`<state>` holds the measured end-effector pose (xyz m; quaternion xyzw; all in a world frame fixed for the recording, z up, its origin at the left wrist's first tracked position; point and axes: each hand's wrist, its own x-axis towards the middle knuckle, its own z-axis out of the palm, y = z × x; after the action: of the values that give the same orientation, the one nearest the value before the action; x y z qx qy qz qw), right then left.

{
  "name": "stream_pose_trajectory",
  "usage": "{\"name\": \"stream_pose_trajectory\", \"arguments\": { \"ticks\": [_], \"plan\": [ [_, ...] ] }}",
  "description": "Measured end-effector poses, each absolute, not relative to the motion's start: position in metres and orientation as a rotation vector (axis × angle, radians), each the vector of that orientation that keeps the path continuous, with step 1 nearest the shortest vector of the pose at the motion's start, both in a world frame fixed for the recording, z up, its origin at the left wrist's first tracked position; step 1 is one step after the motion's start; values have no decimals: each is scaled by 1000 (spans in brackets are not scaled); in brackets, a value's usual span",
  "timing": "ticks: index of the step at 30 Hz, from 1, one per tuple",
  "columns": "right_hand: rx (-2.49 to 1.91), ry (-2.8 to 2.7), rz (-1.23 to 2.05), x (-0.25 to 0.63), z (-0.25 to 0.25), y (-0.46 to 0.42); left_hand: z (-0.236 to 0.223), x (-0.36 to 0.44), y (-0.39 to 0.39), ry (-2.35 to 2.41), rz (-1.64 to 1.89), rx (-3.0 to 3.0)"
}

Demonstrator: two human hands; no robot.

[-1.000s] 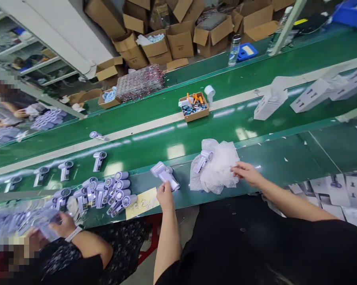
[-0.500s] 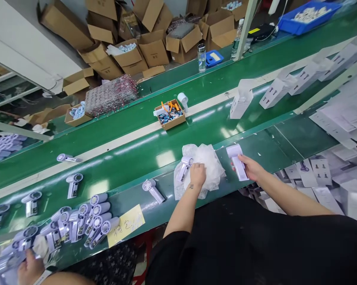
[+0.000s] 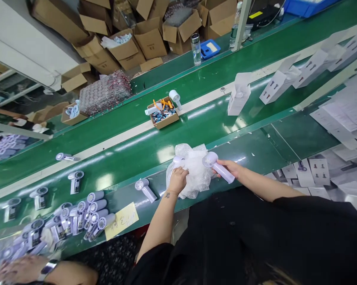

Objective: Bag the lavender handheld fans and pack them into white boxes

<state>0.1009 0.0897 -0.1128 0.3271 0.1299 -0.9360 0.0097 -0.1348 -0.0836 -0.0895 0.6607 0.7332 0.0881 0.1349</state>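
Note:
My right hand [image 3: 230, 168] is closed around the handle of a lilac handheld fan [image 3: 222, 172], its round head turned toward the pile of clear plastic bags [image 3: 196, 180]. My left hand [image 3: 178, 180] lies at the left side of that pile, fingers curled and pinching the thin plastic. Just beyond those fingers, the head of a second lilac fan [image 3: 178, 159] shows on the bags; its handle is mostly hidden. Left of my left wrist, a separate fan [image 3: 146, 190] rests on the green bench.
Several lilac fans [image 3: 92, 215] lie grouped by a yellow paper note [image 3: 121, 221]. A co-worker's hand [image 3: 20, 267] is at lower left. Across the belt stands a small carton [image 3: 166, 121]; white boxes [image 3: 239, 97] stand at right, with printed sheets [image 3: 338, 122] beyond.
My right hand has brought its fan left, to the bags, and turned it. My left hand has shifted left over the second fan, covering its handle. The co-worker's hand has moved too.

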Motion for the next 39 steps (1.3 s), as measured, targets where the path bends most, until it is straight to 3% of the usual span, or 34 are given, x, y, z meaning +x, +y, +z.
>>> {"name": "stream_pose_trajectory", "arguments": {
  "ticks": [6,13,20,26,34,39],
  "plan": [
    [1279,361,-2886,91,-131,89,-94,-84,-51,2368,546,1482],
    [1278,390,-2913,107,-114,88,-114,-55,-4,2420,173,1161],
    [847,804,-2912,106,-73,88,-63,-88,-6,2144,497,1550],
    [1230,1152,-2763,102,-47,78,-23,-107,-16,2205,794,1205],
    [1176,881,-3046,127,-26,37,-27,-93,-24,2063,874,1396],
    [945,952,-3026,98,-12,10,-26,-106,-28,1554,893,1225]
  ]
}}
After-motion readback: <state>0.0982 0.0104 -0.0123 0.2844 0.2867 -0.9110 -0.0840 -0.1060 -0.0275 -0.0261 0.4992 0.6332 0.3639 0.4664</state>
